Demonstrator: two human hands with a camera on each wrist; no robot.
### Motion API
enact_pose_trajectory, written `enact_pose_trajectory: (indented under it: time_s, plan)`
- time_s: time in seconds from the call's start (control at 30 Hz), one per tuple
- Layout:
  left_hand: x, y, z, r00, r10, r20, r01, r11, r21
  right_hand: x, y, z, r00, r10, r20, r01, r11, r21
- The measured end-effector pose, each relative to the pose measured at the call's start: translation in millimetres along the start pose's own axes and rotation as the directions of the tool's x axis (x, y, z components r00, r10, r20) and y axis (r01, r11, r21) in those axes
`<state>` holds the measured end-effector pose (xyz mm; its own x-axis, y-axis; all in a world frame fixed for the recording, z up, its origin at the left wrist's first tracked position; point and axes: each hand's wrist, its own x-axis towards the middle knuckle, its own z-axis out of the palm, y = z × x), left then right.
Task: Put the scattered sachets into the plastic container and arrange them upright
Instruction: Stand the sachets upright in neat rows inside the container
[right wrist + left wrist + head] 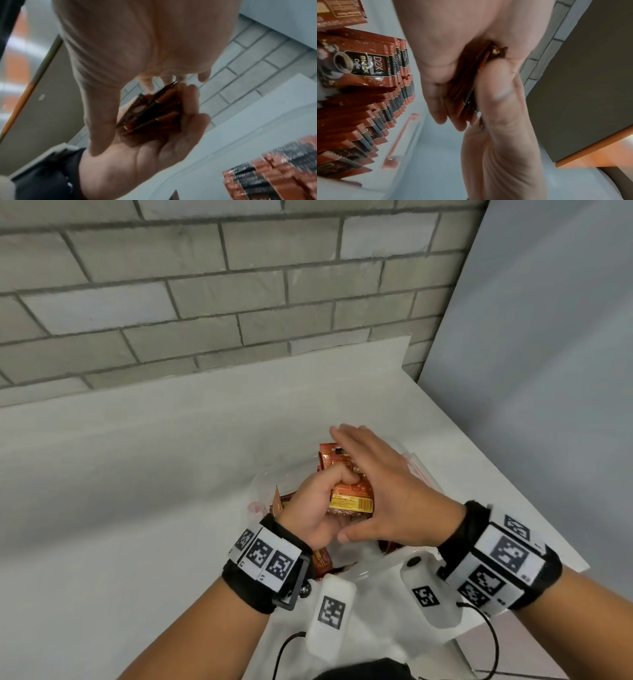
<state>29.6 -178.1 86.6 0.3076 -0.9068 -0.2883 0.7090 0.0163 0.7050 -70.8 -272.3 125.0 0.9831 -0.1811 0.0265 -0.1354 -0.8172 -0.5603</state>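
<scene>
Over the clear plastic container [261,481], my left hand [327,496] grips a stack of red coffee sachets [351,498], fingers curled round it. My right hand [376,474] lies flat against the stack's right side with straight fingers. In the left wrist view the stack [471,81] is squeezed between both palms, and several sachets [368,94] stand in upright rows inside the container. The right wrist view shows the stack's edges [154,115] in the left palm and more sachets [274,175] below. Most of the container is hidden by my hands.
The container sits on a white table [154,474] against a grey brick wall [205,285]. The table's right edge [513,501] runs close beside the container. A red latch [402,135] shows on the container's side. A grey panel [548,337] stands at right.
</scene>
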Motion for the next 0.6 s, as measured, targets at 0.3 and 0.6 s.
enact_pose_trajectory:
  time_s: [0.3, 0.6]
  plan:
    - [1, -2, -2, 0.997, 0.071, 0.04, -0.071, 0.997, 0.009, 10, 5, 3, 0.996, -0.046, -0.079, 0.033, 0.988, -0.153]
    - [-2, -3, -7, 0.996, 0.086, 0.008, -0.086, 0.996, 0.0, 7, 15, 0, 0.995, 0.078, -0.062, -0.064, 0.977, 0.206]
